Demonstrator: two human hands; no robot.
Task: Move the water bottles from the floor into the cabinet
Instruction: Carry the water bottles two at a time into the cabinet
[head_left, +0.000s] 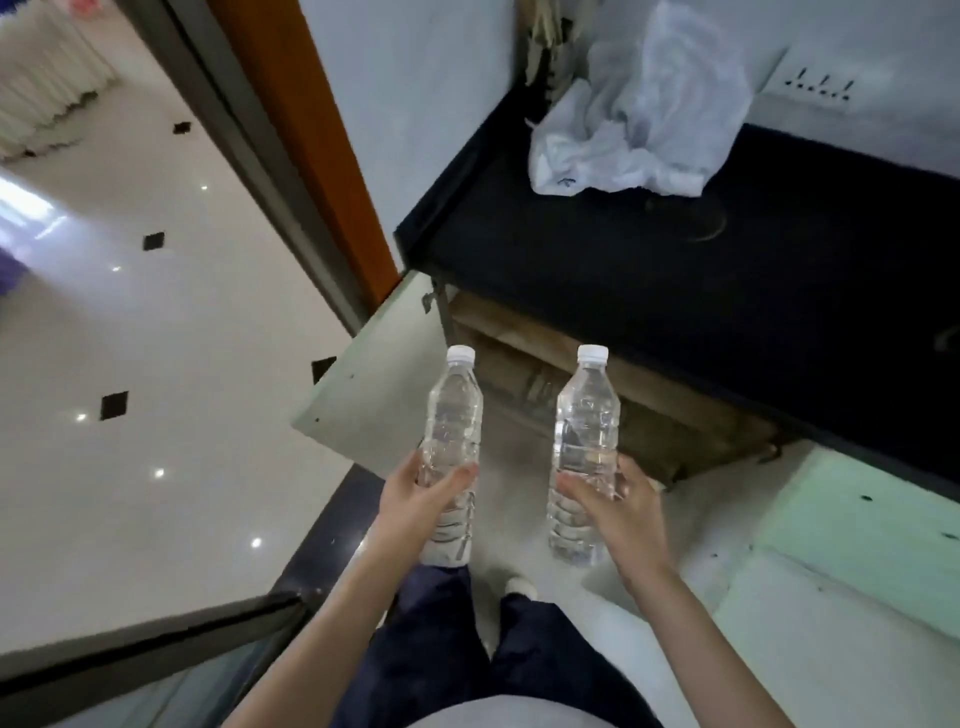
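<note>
I hold two clear water bottles with white caps upright in the air in front of the cabinet. My left hand (415, 493) grips the lower half of the left bottle (452, 415). My right hand (618, 504) grips the lower half of the right bottle (587, 421). The cabinet (597, 384) sits under a black countertop; its opening shows a wooden shelf and a dark interior. Its pale door (374, 379) stands swung open to the left, and a second door (857, 509) is open at the right.
A crumpled white plastic bag (634, 119) lies on the black countertop (727, 270). A wall socket (821, 85) is behind it. A door frame (291, 156) and a glossy tiled floor (130, 338) lie to the left. My legs and a foot (519, 587) are below.
</note>
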